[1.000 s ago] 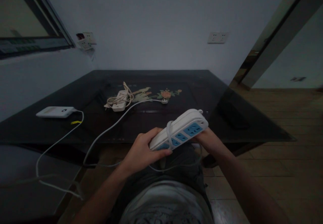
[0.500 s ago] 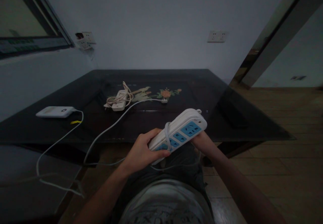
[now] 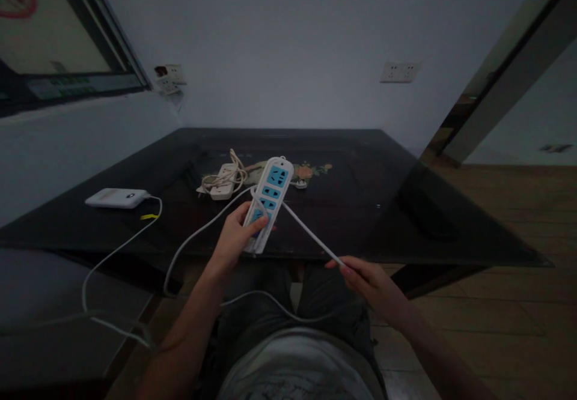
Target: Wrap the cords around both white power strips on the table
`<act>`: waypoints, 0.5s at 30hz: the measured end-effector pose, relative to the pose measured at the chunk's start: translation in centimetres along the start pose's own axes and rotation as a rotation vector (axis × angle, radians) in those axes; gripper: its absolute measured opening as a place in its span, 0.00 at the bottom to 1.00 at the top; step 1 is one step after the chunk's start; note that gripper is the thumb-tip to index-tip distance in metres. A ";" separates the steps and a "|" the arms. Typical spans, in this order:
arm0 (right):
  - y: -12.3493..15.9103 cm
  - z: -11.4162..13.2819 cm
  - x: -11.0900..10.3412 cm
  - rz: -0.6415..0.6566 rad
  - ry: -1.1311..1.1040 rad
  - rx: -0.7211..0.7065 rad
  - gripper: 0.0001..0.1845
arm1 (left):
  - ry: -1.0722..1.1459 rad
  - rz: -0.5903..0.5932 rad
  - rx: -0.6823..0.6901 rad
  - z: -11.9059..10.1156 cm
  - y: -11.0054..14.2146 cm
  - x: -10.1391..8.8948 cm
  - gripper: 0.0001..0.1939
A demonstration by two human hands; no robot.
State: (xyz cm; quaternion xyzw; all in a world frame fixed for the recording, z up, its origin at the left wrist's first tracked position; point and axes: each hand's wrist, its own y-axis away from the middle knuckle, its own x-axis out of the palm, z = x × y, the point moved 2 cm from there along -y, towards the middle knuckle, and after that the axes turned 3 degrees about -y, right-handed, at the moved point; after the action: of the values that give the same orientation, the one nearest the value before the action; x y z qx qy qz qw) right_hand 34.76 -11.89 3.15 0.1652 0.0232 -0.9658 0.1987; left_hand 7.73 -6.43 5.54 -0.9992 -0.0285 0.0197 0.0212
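My left hand (image 3: 237,232) is closed round the lower end of a white power strip (image 3: 283,191) with blue sockets, tilted above the table's front edge. One turn of its white cord (image 3: 311,233) wraps the strip, and the cord runs taut from the strip's right side. At lower right my right hand (image 3: 360,275) pinches that cord. A slack stretch of white cord hangs over my lap and up to a plug (image 3: 300,184) lying on the table.
On the dark glossy table (image 3: 396,208) lie a second white power strip (image 3: 223,187) with its cord bundled round it and a white device (image 3: 117,197) with a cable. Wall sockets (image 3: 400,72) sit above the table, right and left.
The held power strip has moved left and turned more upright. My right hand has come from behind it to the lower right, drawing the cord out straight.
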 end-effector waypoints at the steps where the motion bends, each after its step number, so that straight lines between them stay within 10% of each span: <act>1: 0.4 0.1 -0.1 -0.013 0.041 -0.007 0.24 | 0.013 0.003 -0.017 0.4 -0.3 -0.1 0.27; 9: 4.1 1.7 -2.8 -0.118 0.344 -0.145 0.15 | -0.074 0.001 -0.077 2.2 -1.5 -1.3 0.27; 15: 4.8 4.9 -3.1 -0.264 0.640 -0.552 0.12 | -0.440 -0.015 0.088 2.4 -2.2 -1.6 0.24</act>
State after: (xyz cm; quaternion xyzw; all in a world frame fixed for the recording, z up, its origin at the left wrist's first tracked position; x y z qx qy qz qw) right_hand 37.78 -15.72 8.90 0.3923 0.3618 -0.8406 0.0930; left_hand 5.93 -4.21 3.29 -0.9687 -0.0392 0.2383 0.0582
